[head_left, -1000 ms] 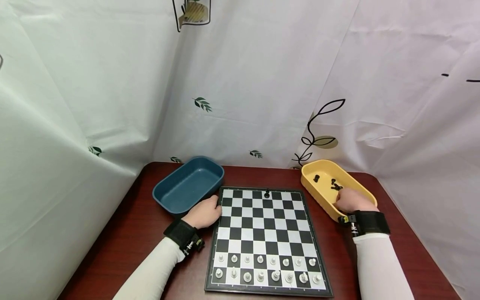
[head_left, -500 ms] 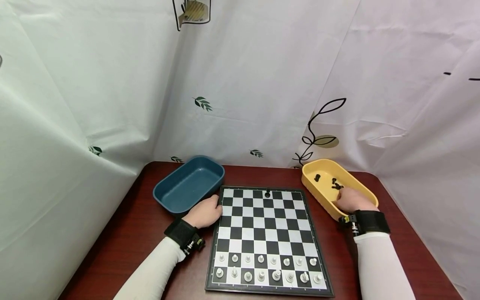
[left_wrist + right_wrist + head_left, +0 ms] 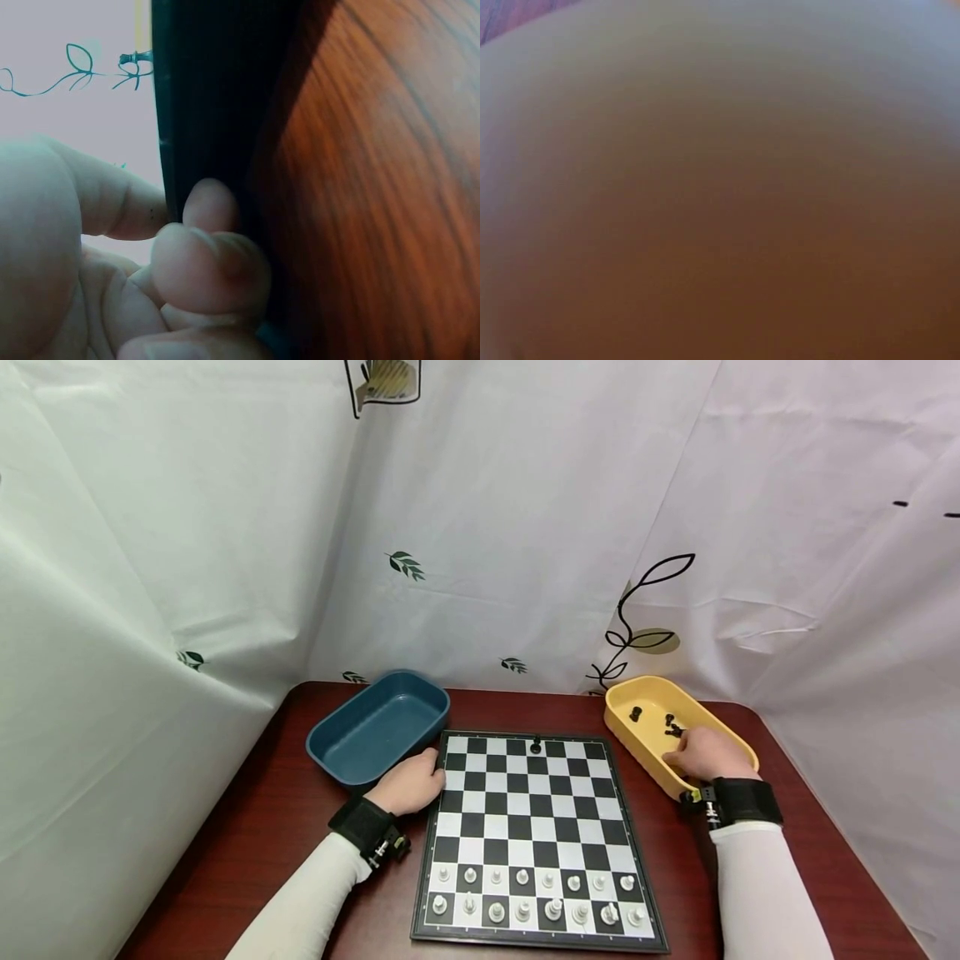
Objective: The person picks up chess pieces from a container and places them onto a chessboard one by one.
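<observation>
Tabletop [image 3: 225, 860]: left hand [image 3: 408, 785] grips chessboard [image 3: 529, 806]; right hand [image 3: 708, 753], hold unclear, reaches inside yellow tray [image 3: 637, 742] slanting lengthwise near-right.

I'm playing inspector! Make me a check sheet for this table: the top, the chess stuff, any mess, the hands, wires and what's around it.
Surface: dark reddish-brown table.
Chess things: chessboard with sixteen white pieces on the two nearest rows; one black piece on the farthest row; more black pieces inside the yellow tray.
Other container: blue tray, left of the chessboard.
Clutter: nothing seen.
Left hand: grips the chessboard's left edge.
Right hand: inside the yellow tray; fingertips hidden, so I can't tell if it holds anything.
Cables: nothing seen.
Surroundings: white patterned cloth behind and at both sides.
</observation>
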`<state>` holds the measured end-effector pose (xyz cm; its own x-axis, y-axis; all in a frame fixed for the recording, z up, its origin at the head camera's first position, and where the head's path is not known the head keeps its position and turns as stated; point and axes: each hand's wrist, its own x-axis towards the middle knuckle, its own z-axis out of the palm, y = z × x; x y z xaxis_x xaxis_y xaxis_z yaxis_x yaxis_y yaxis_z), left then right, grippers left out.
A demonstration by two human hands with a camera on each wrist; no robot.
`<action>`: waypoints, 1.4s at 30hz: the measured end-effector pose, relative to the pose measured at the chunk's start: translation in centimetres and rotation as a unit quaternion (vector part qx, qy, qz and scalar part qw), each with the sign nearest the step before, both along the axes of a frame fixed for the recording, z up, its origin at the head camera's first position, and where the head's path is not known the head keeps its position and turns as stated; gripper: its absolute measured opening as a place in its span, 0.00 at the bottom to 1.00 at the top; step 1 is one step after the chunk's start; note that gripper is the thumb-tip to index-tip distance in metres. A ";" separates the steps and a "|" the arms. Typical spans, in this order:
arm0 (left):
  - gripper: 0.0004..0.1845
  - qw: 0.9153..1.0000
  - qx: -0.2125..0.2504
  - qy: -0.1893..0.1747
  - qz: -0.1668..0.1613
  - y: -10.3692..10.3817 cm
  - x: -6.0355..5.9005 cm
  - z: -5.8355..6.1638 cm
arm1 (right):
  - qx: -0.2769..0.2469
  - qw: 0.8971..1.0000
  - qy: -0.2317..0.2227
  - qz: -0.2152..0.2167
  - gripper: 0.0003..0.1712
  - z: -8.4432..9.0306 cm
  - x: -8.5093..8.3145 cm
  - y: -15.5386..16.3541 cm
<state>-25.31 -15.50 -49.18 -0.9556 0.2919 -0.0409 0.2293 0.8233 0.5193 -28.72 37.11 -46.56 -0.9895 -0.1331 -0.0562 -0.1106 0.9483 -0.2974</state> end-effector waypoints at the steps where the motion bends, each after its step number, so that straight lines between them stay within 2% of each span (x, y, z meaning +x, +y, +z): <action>1: 0.21 1.000 -0.001 0.000 0.000 0.0 0.0 0.0 | -0.002 1.000 0.003 -0.005 0.24 0.1 0.0 0.0; 5: 0.21 1.000 -0.001 0.001 0.001 0.0 0.0 -0.1 | -0.002 1.000 0.020 -0.017 0.17 0.1 0.0 0.0; 11: 0.21 1.000 -0.003 0.003 0.003 0.0 0.0 -0.1 | 0.022 0.999 0.042 -0.021 0.17 0.1 -0.1 -0.1; 16: 0.22 1.000 -0.008 0.005 0.001 0.1 -0.2 -0.1 | 0.035 0.998 0.049 -0.023 0.13 0.2 0.0 -0.1; 30: 0.22 1.000 -0.013 0.007 0.001 0.1 -0.1 -0.3 | 0.002 1.000 0.021 -0.002 0.15 0.1 0.1 -0.2; 35: 0.21 1.000 -0.012 0.008 0.002 0.0 -0.1 -0.2 | -0.019 0.999 0.029 -0.003 0.19 0.4 0.2 -0.4; 42: 0.22 1.000 -0.009 0.006 0.004 0.1 0.0 -0.1 | -0.043 0.998 0.044 -0.010 0.19 1.1 0.3 -0.4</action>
<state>-25.26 -15.45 -49.24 -0.9582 0.2839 -0.0347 0.2292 0.8347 0.5008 -28.43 36.71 -45.43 -0.9928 -0.1130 0.0409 -0.1201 0.9220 -0.3682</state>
